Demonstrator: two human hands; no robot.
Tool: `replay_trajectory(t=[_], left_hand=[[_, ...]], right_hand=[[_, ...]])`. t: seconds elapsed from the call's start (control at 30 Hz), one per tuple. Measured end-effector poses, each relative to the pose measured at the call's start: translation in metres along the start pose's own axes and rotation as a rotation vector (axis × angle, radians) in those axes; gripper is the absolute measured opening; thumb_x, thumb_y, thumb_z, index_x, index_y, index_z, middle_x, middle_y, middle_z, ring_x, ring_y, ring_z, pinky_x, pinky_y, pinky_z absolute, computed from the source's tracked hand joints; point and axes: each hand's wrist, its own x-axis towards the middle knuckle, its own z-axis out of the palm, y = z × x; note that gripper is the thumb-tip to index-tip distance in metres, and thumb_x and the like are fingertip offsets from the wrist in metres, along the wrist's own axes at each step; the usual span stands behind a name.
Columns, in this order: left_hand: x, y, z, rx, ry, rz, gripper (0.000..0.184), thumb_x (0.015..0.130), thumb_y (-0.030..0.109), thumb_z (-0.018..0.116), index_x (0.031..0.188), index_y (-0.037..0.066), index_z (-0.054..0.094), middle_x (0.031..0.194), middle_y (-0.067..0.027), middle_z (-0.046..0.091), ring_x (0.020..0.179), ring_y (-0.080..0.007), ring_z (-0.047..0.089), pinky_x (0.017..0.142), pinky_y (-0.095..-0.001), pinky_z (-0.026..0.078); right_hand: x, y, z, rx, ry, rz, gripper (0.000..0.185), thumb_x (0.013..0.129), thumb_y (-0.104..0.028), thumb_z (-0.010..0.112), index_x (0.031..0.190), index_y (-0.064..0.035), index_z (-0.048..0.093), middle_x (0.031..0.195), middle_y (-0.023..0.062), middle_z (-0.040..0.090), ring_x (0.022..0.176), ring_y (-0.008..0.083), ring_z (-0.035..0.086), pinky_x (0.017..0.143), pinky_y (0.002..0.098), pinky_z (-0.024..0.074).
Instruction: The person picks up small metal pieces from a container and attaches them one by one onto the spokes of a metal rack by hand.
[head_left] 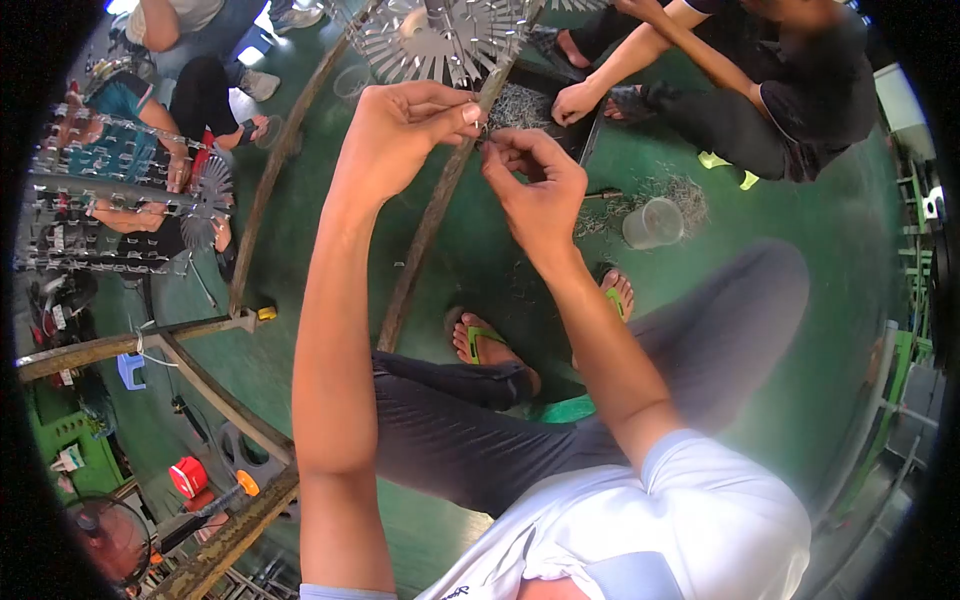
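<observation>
Both of my hands are raised at the top centre, close together beside a long metal bar (425,230). My left hand (405,140) is pinched, thumb against fingers, at something small and dark near the bar. Just to its right, my right hand (538,180) also has thumb and fingers drawn together at the same spot; what lies between the fingertips is too small to name. Above them hangs a slotted metal disc (415,45) with thin wire pieces around it. Behind my hands, a dark tray (592,140) holds a heap of small metal pieces (520,108).
A co-worker (810,90) sits at the upper right, one hand (577,102) at the tray. Other people sit at the upper left behind a rack of metal clips (100,220). A clear plastic tub (655,224) stands among scattered pieces. A red fan (105,540) is lower left.
</observation>
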Motion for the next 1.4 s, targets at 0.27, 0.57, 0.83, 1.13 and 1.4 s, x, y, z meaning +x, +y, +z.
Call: replay_trajectory(t=[0.27,0.57,0.83,1.13,1.4], left_hand=[[-0.002,0.002,-0.001,-0.052,0.004,-0.014,0.028,0.092,0.015,0.078,0.111,-0.006,0.074,0.097,-0.0124,0.077,0.088,-0.0173,0.074,0.081,-0.03,0.059],[-0.009,-0.005,0.025,-0.088,0.135,-0.02,0.035,0.087,0.015,0.084,0.112,-0.006,0.072,0.099,-0.013,0.078,0.092,-0.0166,0.072,0.085,-0.0285,0.056],[-0.013,-0.039,0.089,-0.567,0.326,-0.059,0.027,0.09,0.013,0.081,0.109,-0.005,0.073,0.101,-0.0084,0.076,0.09,-0.0107,0.068,0.086,-0.0266,0.054],[-0.012,-0.046,0.085,-0.446,0.384,0.016,0.019,0.09,0.009,0.079,0.104,-0.004,0.077,0.093,-0.0082,0.078,0.084,-0.0125,0.071,0.076,-0.0265,0.056],[-0.015,-0.054,0.097,0.13,0.589,0.502,0.008,0.082,0.014,0.078,0.086,0.007,0.077,0.09,-0.008,0.076,0.088,-0.0292,0.07,0.081,-0.0396,0.056]], right_hand=[[0.003,-0.002,0.008,0.063,0.063,0.015,0.016,0.082,0.006,0.075,0.098,0.0049,0.073,0.087,0.0061,0.07,0.076,0.0074,0.066,0.069,0.0225,0.0546],[0.005,0.013,0.001,0.124,0.014,0.147,0.017,0.086,0.002,0.077,0.102,0.0031,0.072,0.092,0.0042,0.072,0.078,0.0067,0.066,0.072,0.0224,0.0544],[0.016,0.028,-0.023,0.127,0.062,0.098,0.024,0.087,-0.001,0.081,0.101,-0.0017,0.062,0.09,0.0017,0.069,0.077,0.0047,0.063,0.068,0.0199,0.0515],[0.013,0.036,-0.023,0.003,-0.027,0.009,0.018,0.093,0.0,0.074,0.107,0.0003,0.063,0.096,0.0042,0.07,0.086,0.0086,0.066,0.076,0.022,0.0537],[-0.068,0.159,-0.007,-0.77,-1.092,0.246,0.021,0.09,-0.021,0.072,0.097,-0.001,0.069,0.091,0.0108,0.07,0.08,0.0261,0.066,0.079,0.0392,0.0524]])
